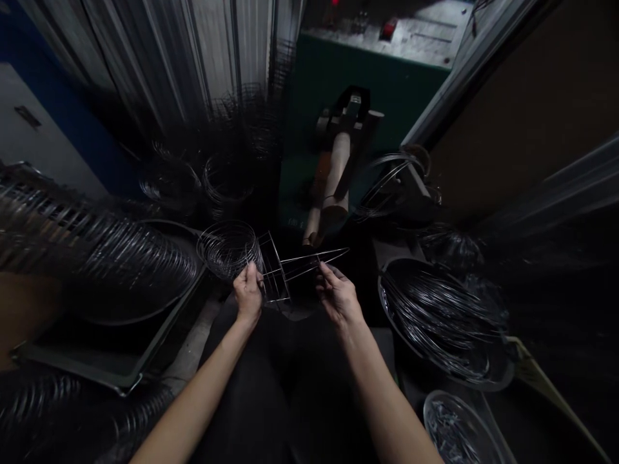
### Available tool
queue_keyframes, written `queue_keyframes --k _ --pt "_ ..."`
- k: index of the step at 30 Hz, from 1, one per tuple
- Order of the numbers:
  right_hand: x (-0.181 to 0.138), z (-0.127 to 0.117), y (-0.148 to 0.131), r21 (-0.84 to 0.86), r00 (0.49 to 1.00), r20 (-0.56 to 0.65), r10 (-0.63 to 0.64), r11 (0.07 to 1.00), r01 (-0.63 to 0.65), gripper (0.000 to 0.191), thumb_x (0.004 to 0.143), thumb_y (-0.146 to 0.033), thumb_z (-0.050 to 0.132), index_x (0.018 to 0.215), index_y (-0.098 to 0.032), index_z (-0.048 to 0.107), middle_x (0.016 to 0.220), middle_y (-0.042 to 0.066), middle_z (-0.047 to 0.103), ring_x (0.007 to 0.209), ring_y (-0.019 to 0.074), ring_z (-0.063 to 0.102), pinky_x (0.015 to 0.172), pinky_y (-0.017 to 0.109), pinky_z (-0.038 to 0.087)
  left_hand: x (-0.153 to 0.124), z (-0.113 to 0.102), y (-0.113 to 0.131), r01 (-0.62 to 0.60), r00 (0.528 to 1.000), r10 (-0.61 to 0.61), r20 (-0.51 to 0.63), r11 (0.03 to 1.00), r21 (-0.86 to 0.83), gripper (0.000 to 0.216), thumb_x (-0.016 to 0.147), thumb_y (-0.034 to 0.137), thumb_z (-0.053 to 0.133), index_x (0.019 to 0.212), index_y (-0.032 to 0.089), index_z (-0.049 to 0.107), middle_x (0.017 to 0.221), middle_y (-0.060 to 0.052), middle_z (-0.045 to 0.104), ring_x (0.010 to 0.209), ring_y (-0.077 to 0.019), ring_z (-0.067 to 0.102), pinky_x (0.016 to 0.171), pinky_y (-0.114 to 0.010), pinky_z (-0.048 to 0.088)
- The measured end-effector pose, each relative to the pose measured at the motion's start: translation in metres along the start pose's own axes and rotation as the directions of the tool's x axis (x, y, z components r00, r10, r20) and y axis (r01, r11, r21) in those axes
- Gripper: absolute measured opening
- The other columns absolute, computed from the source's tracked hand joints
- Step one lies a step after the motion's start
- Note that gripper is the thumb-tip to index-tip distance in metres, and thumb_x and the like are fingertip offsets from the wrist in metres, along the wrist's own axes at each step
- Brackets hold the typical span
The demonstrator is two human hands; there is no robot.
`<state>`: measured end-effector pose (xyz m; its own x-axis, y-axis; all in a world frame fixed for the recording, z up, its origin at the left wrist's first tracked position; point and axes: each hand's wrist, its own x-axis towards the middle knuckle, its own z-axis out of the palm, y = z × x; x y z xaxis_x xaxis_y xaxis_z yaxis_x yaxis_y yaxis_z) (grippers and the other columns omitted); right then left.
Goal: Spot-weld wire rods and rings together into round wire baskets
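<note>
A thin metal wire frame hangs between my two hands, with a boxy wire part on the left and a long narrow loop reaching right. My left hand is closed, thumb against fingers, at the left side of that frame. At the long loop, my right hand pinches with thumb and fingertips; whether it also grips a separate small wire cannot be made out. Just behind my left hand is a stack of round wire rings. Beyond the loop, a machine's thick rod-like arms point toward me.
A green machine body with a metal top stands ahead. On the right lie a basin of bent wires and a bowl of small metal pieces. At left, many stacked wire pieces lie over a tray.
</note>
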<state>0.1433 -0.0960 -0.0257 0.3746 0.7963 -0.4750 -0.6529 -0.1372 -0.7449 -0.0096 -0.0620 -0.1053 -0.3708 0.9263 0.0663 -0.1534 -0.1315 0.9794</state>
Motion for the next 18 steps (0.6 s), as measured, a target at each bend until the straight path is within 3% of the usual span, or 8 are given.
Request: queue_keyframes --k 18 --pt "0.001 0.016 -0.005 0.043 0.998 -0.056 0.002 0.999 0.0 0.026 0.053 -0.013 0.08 0.065 -0.014 0.057 0.047 -0.008 0.049 0.043 0.0022 0.044 0.036 0.011 0.031 0.008 0.01 0.01 0.063 0.998 -0.063 0.001 0.998 -0.003 0.046 0.084 0.05 0.051 0.052 0.018 0.039 0.048 0.004 0.037 0.045 -0.0078 0.034 0.048 -0.022 0.03"
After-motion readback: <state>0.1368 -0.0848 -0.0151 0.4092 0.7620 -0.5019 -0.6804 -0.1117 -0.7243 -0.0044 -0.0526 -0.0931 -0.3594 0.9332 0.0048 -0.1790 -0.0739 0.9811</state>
